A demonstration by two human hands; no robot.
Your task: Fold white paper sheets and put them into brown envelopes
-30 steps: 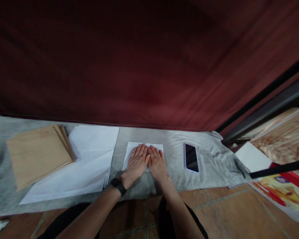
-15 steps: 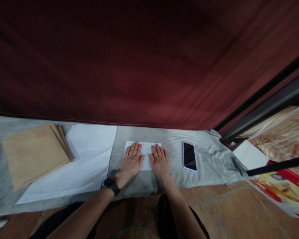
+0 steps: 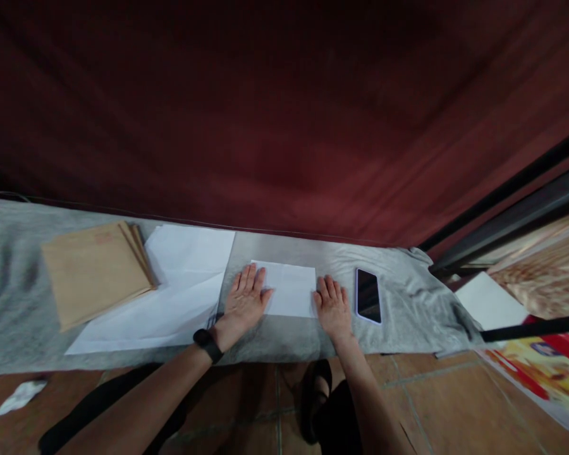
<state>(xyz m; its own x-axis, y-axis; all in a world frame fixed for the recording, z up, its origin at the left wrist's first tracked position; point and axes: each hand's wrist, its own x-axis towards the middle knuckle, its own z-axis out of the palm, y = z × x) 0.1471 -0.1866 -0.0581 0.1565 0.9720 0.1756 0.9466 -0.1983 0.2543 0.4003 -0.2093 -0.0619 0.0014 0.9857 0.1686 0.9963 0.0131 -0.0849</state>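
Note:
A folded white sheet of paper (image 3: 291, 291) lies flat on the grey cloth (image 3: 284, 338). My left hand (image 3: 246, 297) rests at its left edge, palm down with the fingers extended and the thumb by the paper. At the right edge, my right hand (image 3: 333, 306) lies flat, fingers stretched out, its thumb side beside the paper. A dark watch (image 3: 207, 345) is on my left wrist. Just right of my right hand sits a phone (image 3: 368, 296) in a pale purple case, screen dark.
Brown envelopes (image 3: 97, 272) lie in a stack at the left, partly over large white sheets (image 3: 184, 253). A dark red curtain (image 3: 275, 145) hangs behind the cloth. On the right are a black metal bar (image 3: 535, 330) and a colourful printed box (image 3: 550, 373). Crumpled white tissue (image 3: 21, 397) lies on the tiled floor.
Both hands have slid apart, from on top of the small paper out to its left and right edges. The view has shifted slightly, and more of the paper shows.

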